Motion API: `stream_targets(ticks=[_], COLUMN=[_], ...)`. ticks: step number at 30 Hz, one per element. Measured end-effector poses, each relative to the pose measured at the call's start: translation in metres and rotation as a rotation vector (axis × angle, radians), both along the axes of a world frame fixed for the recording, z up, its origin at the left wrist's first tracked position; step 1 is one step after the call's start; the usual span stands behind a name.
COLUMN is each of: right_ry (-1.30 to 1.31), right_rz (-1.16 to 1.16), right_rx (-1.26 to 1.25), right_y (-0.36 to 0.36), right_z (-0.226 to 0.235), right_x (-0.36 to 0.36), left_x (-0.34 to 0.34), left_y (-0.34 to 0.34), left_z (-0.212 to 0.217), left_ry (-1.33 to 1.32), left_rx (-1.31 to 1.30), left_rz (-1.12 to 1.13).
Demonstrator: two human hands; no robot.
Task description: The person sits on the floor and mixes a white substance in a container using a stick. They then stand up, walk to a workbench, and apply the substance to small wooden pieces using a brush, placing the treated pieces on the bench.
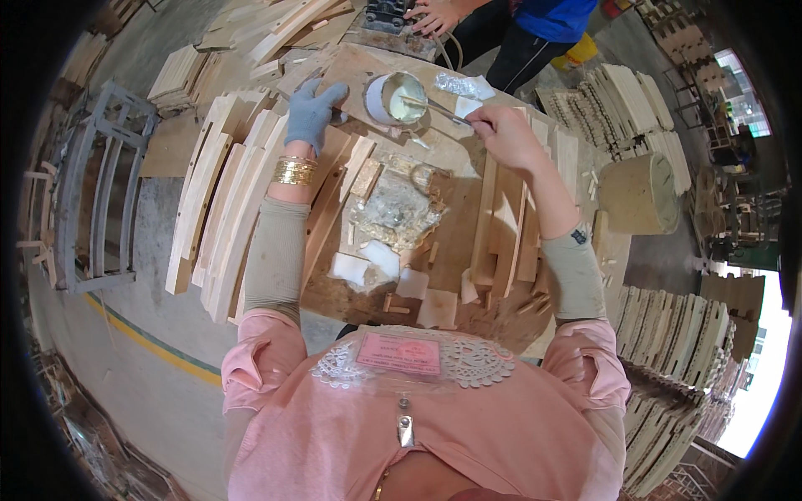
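Note:
My left hand (313,113), in a grey-blue glove, rests at the far end of several pale wooden slats (236,192), with its fingers apart. My bare right hand (505,138) is closed around a thin stick (451,113). The stick's far end reaches over the rim and into a round white pot (378,102) that holds a pale, creamy substance. Between my arms lies a crumpled clear plastic sheet (397,204) with yellowish, dried-looking residue. White foam-like pieces (349,267) lie nearer to me.
Wooden boards (489,217) stand along the worktable's right side, with small dowels (397,306) near the front. A large beige bucket (639,194) is farther right. A grey metal rack (104,192) stands at left. Stacked wood parts (672,342) fill the right. Another person's hand (434,15) works beyond the table.

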State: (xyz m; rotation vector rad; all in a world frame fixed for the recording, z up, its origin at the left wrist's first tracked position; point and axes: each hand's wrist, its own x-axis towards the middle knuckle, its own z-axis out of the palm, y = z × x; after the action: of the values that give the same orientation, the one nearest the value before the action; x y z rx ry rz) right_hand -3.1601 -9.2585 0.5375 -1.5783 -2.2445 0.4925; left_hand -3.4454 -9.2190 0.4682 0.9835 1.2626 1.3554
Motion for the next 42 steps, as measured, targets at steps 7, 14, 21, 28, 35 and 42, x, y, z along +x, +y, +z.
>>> stream_targets(ticks=[7, 14, 21, 28, 35, 42], right_ry=[-0.173, -0.277, -0.142, -0.214, -0.318, -0.251], right_rz=[-0.011, -0.024, -0.017, -0.027, -0.043, -0.05], right_rx=[0.19, 0.218, 0.215, 0.156, 0.256, 0.482], right_y=[-0.009, -0.018, -0.014, -0.011, -0.018, -0.023], right_z=[-0.024, -0.004, -0.008, -0.015, 0.003, -0.003], right_x=[-0.004, 0.003, -0.011, -0.009, -0.011, -0.015], left_x=[-0.005, -0.008, -0.008, -0.015, -0.019, -0.017], left_y=[0.0, -0.004, 0.0, -0.004, -0.005, -0.005], left_z=[-0.004, 0.003, 0.0, 0.003, 0.002, 0.0], left_ry=[-0.043, -0.043, -0.041, -0.087, -0.04, -0.076], left_rx=[-0.012, -0.031, -0.024, -0.013, -0.028, -0.052], left_rz=[-0.006, 0.015, 0.013, 0.014, 0.032, 0.006])
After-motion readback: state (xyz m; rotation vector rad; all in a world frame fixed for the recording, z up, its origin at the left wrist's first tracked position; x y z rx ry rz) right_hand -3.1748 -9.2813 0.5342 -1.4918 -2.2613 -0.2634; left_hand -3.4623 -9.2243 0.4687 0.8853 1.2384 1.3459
